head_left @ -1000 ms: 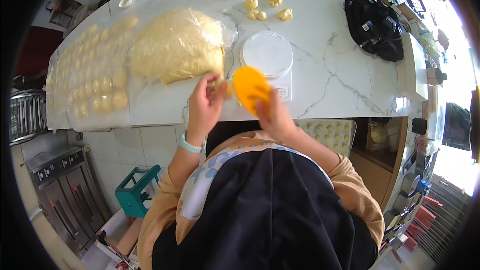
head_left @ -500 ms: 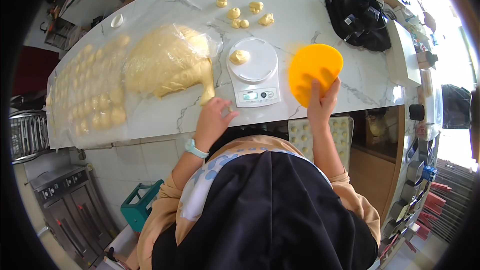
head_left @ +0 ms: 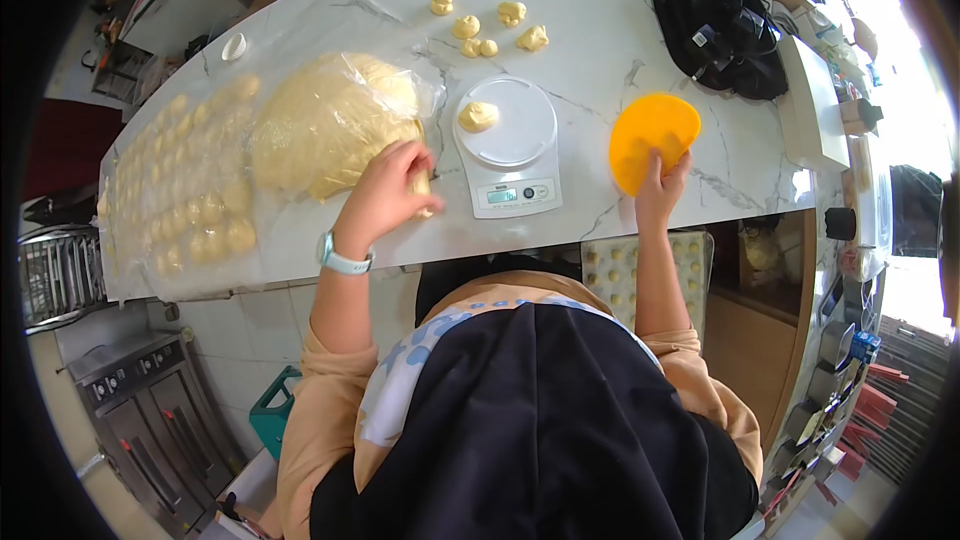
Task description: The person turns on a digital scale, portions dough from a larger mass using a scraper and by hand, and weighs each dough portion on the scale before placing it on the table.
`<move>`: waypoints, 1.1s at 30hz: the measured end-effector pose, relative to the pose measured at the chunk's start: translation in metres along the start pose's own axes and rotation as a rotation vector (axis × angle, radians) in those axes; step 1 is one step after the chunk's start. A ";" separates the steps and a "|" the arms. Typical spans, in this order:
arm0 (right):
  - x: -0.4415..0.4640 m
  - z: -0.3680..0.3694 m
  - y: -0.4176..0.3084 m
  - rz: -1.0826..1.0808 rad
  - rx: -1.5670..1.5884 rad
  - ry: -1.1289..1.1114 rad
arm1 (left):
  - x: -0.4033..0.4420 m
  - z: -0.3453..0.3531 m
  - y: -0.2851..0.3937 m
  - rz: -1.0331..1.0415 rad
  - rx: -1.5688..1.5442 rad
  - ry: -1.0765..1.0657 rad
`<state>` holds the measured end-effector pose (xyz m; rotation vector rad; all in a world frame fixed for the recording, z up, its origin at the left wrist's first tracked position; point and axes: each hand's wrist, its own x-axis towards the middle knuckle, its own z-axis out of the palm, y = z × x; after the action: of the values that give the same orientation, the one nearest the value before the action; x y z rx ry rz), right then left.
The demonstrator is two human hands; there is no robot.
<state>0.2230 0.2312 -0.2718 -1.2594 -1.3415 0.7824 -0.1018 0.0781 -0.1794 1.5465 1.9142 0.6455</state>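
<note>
My left hand [head_left: 385, 190] is closed around the narrow end of a big pale-yellow dough mass [head_left: 320, 125], which lies partly under clear plastic. A bit of dough shows between the thumb and fingers. In my right hand [head_left: 661, 192] is a rounded yellow dough scraper [head_left: 650, 135], raised over the counter to the right of the scale. The white kitchen scale [head_left: 513, 172] stands between my hands, its display lit. On the left side of its round plate rests one dough piece [head_left: 478, 117].
Several small dough pieces [head_left: 466, 27] lie beyond the scale. Rows of dough balls [head_left: 200, 210] sit under plastic at the left. A black bag-like bundle [head_left: 715, 30] is at the back right. Below the counter edge is a tray [head_left: 625, 280] of dough balls.
My left hand has moved left and up onto the hanging end of the dough and closed on it. The scraper in my right hand has shifted a little to the right.
</note>
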 end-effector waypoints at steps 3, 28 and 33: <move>-0.004 0.007 0.009 0.065 0.096 0.054 | 0.043 0.021 0.039 0.164 -0.042 0.216; -0.004 0.006 0.000 0.172 0.402 0.076 | 0.071 0.023 0.022 0.220 -0.729 0.650; -0.013 0.062 -0.072 -0.010 0.376 -0.402 | -0.025 0.082 -0.019 0.079 -0.038 0.894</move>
<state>0.1441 0.2154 -0.2192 -0.8233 -1.4269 1.2627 -0.0534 0.0507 -0.2475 1.4247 2.4199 1.5968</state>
